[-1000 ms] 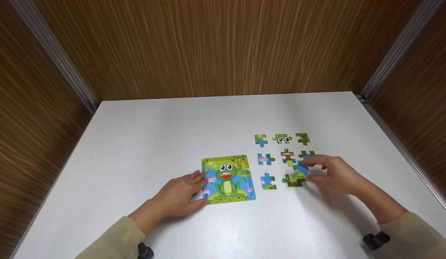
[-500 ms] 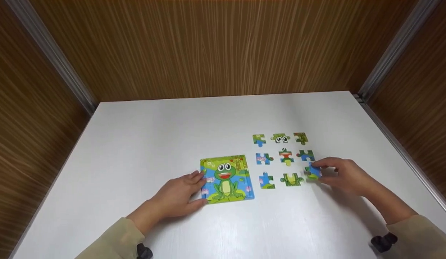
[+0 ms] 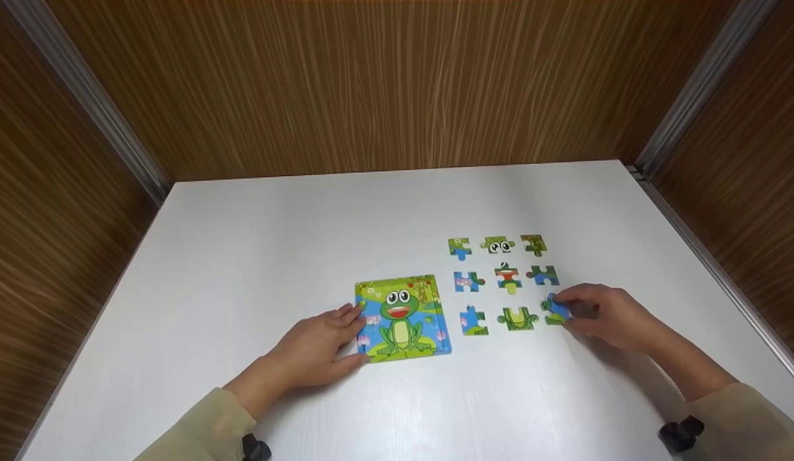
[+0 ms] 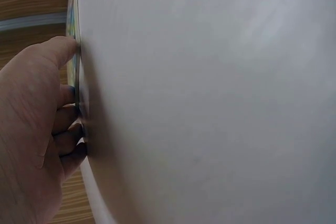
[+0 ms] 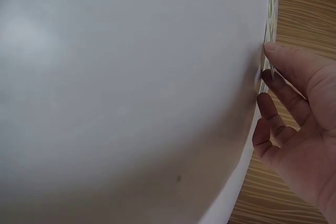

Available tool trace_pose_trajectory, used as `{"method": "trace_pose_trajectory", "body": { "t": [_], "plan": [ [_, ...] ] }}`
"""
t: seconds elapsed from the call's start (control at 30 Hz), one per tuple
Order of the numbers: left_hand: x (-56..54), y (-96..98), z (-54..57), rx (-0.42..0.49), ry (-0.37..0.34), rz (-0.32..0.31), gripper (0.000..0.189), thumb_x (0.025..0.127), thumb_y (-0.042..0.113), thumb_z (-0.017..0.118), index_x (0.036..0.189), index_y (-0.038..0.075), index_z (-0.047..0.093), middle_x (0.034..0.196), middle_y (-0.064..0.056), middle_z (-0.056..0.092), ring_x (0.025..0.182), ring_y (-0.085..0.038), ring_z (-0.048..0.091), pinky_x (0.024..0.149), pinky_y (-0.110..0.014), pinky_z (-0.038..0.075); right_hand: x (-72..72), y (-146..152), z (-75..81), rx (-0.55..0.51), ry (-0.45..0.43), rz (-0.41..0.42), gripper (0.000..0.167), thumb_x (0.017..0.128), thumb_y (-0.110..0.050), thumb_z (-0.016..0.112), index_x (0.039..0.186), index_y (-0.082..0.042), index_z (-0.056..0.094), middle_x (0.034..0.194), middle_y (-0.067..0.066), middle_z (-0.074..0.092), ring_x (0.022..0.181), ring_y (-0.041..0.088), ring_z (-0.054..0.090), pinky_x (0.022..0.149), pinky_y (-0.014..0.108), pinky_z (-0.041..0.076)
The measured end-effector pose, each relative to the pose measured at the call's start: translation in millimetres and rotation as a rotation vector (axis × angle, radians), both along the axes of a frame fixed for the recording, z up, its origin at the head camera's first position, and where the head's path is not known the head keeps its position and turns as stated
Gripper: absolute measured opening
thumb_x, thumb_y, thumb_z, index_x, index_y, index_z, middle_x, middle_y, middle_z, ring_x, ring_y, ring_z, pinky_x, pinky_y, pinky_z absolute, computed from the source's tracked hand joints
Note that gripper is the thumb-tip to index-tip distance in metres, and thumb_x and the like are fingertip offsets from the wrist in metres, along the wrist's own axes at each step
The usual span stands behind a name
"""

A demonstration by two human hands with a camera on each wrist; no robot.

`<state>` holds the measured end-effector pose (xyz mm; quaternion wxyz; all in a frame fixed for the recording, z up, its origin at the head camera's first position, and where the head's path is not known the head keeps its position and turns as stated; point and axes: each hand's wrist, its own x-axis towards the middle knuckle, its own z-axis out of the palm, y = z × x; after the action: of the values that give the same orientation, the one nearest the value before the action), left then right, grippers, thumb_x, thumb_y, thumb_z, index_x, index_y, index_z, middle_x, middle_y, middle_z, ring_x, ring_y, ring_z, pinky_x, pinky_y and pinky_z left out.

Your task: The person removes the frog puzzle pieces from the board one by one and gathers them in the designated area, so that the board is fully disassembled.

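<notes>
In the head view, my right hand [image 3: 618,318] pinches a blue and green jigsaw piece [image 3: 555,311] between thumb and fingertips, low over the table at the right end of the nearest row of pieces. Left of it lies a piece with the frog's belly and legs [image 3: 518,319], and above it a blue and green piece [image 3: 543,275]. My left hand [image 3: 314,349] rests at the left side of a square puzzle board [image 3: 440,330] printed with a smiling frog. Its fingertips touch the left edge and its thumb the lower left corner.
Further pieces lie spaced in rows right of the board, among them the frog's eyes [image 3: 498,246], its mouth [image 3: 508,276] and a corner piece [image 3: 474,321]. Wood-grain panels [image 3: 397,83] stand around the white table [image 3: 275,243] at the back and sides.
My right hand has carried its jigsaw piece to the right, from over the belly piece to the end of the nearest row, and lowered it. The left hand stays at the board.
</notes>
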<state>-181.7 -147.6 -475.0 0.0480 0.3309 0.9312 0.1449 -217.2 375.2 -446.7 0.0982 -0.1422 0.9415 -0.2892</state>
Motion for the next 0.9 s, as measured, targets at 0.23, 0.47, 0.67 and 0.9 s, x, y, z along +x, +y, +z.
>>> {"method": "trace_pose_trajectory", "body": {
  "t": [0.23, 0.47, 0.67, 0.9],
  "plan": [
    [0.1, 1.0, -0.1, -0.001, -0.014, 0.006, 0.068, 0.103, 0.049, 0.059, 0.152, 0.002, 0.057, 0.161, -0.016, 0.048, 0.15, -0.033, 0.045, 0.116, -0.053, 0.044, -0.4, -0.1, -1.4, -0.005, 0.001, 0.002, 0.042, 0.09, -0.007, 0.084, 0.13, -0.011, 0.074, 0.14, 0.019, 0.066, 0.126, 0.04, 0.061, 0.098, 0.055, 0.053],
    [-0.7, 0.4, -0.7, 0.009, -0.013, 0.014, 0.069, 0.103, 0.05, 0.06, 0.152, 0.002, 0.057, 0.161, -0.016, 0.048, 0.15, -0.033, 0.045, 0.116, -0.053, 0.044, -2.9, 1.0, -4.5, -0.013, 0.033, 0.027, 0.039, 0.09, -0.006, 0.084, 0.128, -0.012, 0.076, 0.137, 0.014, 0.069, 0.126, 0.038, 0.062, 0.097, 0.04, 0.054],
    [-0.7, -0.8, -2.2, 0.017, -0.001, 0.018, 0.069, 0.102, 0.051, 0.06, 0.151, 0.003, 0.059, 0.16, -0.016, 0.05, 0.149, -0.033, 0.047, 0.115, -0.053, 0.045, -4.0, 1.6, -6.8, -0.017, 0.031, 0.027, 0.038, 0.09, -0.007, 0.084, 0.127, -0.012, 0.077, 0.137, 0.012, 0.07, 0.13, 0.04, 0.061, 0.1, 0.039, 0.053],
    [-1.0, -0.5, -4.4, 0.01, 0.009, 0.02, 0.068, 0.103, 0.05, 0.06, 0.151, 0.002, 0.058, 0.16, -0.016, 0.05, 0.149, -0.034, 0.047, 0.115, -0.052, 0.045, -7.0, 0.6, -5.6, -0.053, 0.014, 0.04, 0.03, 0.09, -0.006, 0.083, 0.12, -0.009, 0.08, 0.137, 0.014, 0.069, 0.134, 0.042, 0.059, 0.097, 0.014, 0.046]
  ]
}}
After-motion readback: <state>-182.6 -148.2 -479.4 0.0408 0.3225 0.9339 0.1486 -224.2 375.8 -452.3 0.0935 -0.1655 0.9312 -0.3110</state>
